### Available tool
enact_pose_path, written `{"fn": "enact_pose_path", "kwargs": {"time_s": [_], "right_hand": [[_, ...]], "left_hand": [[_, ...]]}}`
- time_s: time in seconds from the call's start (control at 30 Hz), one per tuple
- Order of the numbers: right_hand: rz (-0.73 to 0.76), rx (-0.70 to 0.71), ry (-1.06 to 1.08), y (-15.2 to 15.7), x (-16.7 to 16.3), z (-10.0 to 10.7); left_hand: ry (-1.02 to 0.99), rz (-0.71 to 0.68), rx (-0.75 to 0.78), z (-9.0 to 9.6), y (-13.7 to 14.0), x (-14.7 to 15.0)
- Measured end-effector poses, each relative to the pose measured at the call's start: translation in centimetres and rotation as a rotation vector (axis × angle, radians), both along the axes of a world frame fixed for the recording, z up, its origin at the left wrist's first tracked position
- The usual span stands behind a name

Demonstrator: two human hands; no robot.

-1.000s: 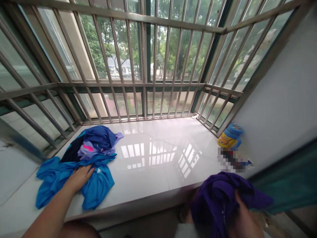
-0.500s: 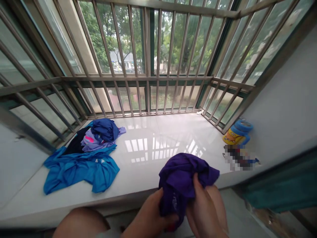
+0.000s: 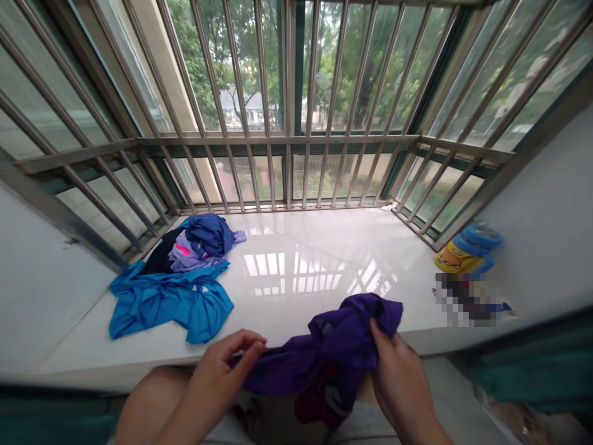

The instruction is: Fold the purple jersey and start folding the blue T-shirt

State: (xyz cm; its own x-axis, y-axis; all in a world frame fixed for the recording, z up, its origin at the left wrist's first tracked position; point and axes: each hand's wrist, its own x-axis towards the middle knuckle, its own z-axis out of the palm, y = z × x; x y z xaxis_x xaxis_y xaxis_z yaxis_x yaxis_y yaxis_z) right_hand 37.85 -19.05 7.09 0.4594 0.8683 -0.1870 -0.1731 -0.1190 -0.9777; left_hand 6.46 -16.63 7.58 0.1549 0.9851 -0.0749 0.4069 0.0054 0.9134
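Purple garment (image 3: 340, 337), crumpled, spread sideways between both hands (image 3: 402, 374)

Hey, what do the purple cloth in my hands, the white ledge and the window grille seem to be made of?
Purple cloth: thin, mostly matte fabric, possibly synthetic, judging by its soft folds. White ledge: glossy tile or polished stone, given its mirror-like reflections. Window grille: metal, likely stainless steel, from its grey sheen.
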Motion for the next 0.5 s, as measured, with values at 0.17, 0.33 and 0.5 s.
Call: {"fn": "enact_pose_path", "kwargs": {"time_s": [0.17, 0.33, 0.5], "right_hand": [[0.253, -0.051, 0.112, -1.9, -3.4, 0.7], [0.287, 0.019, -0.1, -1.3, -2.6, 3.5], [0.461, 0.048, -0.261, 1.2, -0.1, 6.4]], "left_hand": [[-0.164, -0.213, -0.016, -1.0, -1.8, 7.1], [-0.109, -0.137, 0.063, 0.8, -1.4, 7.5], [-0.088, -0.271, 0.081, 4.0, 0.7, 3.8]]}}
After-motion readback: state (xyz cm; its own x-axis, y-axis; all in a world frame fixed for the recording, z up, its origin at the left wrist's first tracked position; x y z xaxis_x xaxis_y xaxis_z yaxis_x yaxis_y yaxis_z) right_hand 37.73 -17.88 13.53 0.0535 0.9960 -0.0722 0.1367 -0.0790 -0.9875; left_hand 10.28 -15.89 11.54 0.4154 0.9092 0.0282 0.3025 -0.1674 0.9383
